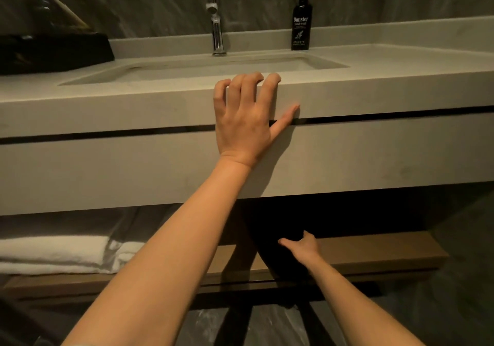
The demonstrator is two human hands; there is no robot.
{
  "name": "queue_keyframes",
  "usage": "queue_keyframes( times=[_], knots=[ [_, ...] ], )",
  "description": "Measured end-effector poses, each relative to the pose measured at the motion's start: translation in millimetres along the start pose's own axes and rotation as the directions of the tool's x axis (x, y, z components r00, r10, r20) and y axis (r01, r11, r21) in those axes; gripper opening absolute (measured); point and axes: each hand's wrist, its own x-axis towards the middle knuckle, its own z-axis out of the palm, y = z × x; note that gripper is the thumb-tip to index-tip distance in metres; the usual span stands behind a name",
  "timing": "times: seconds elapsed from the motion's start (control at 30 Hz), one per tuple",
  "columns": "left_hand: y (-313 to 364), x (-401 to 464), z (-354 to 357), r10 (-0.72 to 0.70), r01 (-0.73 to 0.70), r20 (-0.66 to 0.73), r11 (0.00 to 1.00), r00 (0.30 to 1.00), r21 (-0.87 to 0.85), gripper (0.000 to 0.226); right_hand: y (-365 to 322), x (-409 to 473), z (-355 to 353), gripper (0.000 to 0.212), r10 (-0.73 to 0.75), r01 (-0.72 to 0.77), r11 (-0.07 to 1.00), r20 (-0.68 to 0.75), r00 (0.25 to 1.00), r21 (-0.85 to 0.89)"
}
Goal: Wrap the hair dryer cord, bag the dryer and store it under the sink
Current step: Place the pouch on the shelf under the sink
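A black bag (278, 220) stands on the wooden shelf (374, 254) under the sink counter (374, 91), dark against the shadow behind it. My right hand (302, 246) rests against the bag's right side, with the thumb up and a finger stretched to the left; the other fingers are lost in the dark. No hair dryer or cord shows. My left hand (246, 115) is up on the counter's front edge. Its palm lies flat on the front face, its fingers hook over the top and its thumb is spread to the right.
The basin (294, 63) has a chrome tap (217, 19) and a black hand-wash bottle (302, 19) behind it. A black tray (53, 51) stands on the counter's left. Folded white towels (53, 254) lie on the shelf's left. A plastic-lined bin (240, 324) stands below.
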Motion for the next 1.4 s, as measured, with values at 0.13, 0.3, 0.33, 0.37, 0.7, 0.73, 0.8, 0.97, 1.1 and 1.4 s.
queue_keyframes(
  times=[0.13, 0.3, 0.33, 0.37, 0.7, 0.73, 0.8, 0.97, 1.1, 1.4],
  knots=[
    [-0.1, -1.0, 2.0, -0.003, 0.003, -0.014, 1.0, 1.0, 0.011, 0.049, 3.5, 4.4, 4.7, 0.063, -0.028, 0.027, 0.998, -0.012, 1.0, -0.049],
    [-0.8, -1.5, 3.2, -0.011, 0.011, -0.012, 1.0, 1.0, -0.002, 0.049, 8.0, -4.2, 8.0, 0.092, -0.098, 0.097, 0.995, -0.039, 0.994, -0.023],
    [-0.7, -1.4, 3.0, -0.008, 0.009, -0.009, 1.0, 1.0, 0.002, 0.049, 10.1, -8.1, 7.4, 0.103, -0.111, 0.111, 0.994, -0.013, 0.994, -0.003],
    [-0.6, -1.3, 2.7, -0.005, 0.005, -0.007, 1.0, 1.0, 0.009, 0.049, 12.9, -12.0, 6.8, 0.113, -0.123, 0.124, 0.992, 0.039, 0.992, -0.013],
    [0.1, -0.6, 0.8, 0.001, -0.002, 0.008, 1.0, 1.0, 0.016, 0.049, 23.8, -20.7, -4.4, 0.091, -0.323, 0.343, 0.903, 0.116, 0.939, -0.26],
    [0.2, -0.6, 0.5, -0.001, 0.0, 0.014, 1.0, 1.0, 0.013, 0.049, 21.7, -18.4, -1.9, 0.087, -0.325, 0.336, 0.9, 0.088, 0.942, -0.278],
    [-0.1, -0.3, -0.1, -0.002, 0.002, 0.02, 1.0, 1.0, 0.014, 0.049, 17.7, -13.2, 3.4, 0.077, -0.341, 0.334, 0.895, 0.031, 0.94, -0.295],
    [-0.3, -1.1, -0.1, 0.008, -0.008, 0.02, 1.0, 1.0, 0.014, 0.048, 19.2, -4.5, 14.1, 0.067, -0.354, 0.319, 0.876, -0.034, 0.935, -0.36],
    [-1.5, -2.0, 2.4, -0.005, 0.005, 0.015, 1.0, 1.0, -0.003, 0.049, 20.8, -5.4, 11.1, 0.08, -0.366, 0.286, 0.81, -0.06, 0.929, -0.512],
    [-2.6, 0.1, -13.2, -0.028, 0.057, 0.271, 0.993, 0.962, -0.101, 0.047, -25.1, -84.9, -42.7, 0.08, -0.331, 0.188, 0.804, -0.163, 0.929, -0.564]
  ],
)
